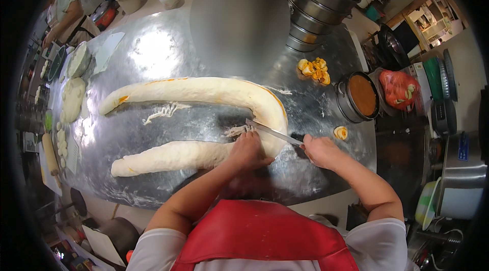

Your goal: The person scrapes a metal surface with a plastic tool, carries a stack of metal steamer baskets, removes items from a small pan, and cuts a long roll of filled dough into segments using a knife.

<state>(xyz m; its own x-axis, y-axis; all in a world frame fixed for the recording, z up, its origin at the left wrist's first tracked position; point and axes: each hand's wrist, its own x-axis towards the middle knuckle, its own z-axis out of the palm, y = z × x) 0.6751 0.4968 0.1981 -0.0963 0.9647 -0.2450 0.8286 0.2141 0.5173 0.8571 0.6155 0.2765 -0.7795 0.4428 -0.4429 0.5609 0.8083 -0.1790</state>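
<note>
A long, thick roll of pale dough (198, 89) lies on the metal table in a U shape, its bend at my right and orange filling showing along its outer edge. My left hand (250, 150) rests over the near arm of the roll just past the bend, fingers pointing away from me and thumb out to the right. In my right hand (319, 150) is a knife (275, 132). Its long, straight blade lies across the bend of the dough, just ahead of my left fingertips; how deep it sits cannot be told.
Orange-and-white dough pieces (315, 70) and a single piece (340, 132) lie at right, near a round pot of orange filling (362, 95). Stacked metal steamers (317, 7) stand behind. More dough (73, 99) and a rolling pin (50, 154) are left. A person (67, 13) stands far left.
</note>
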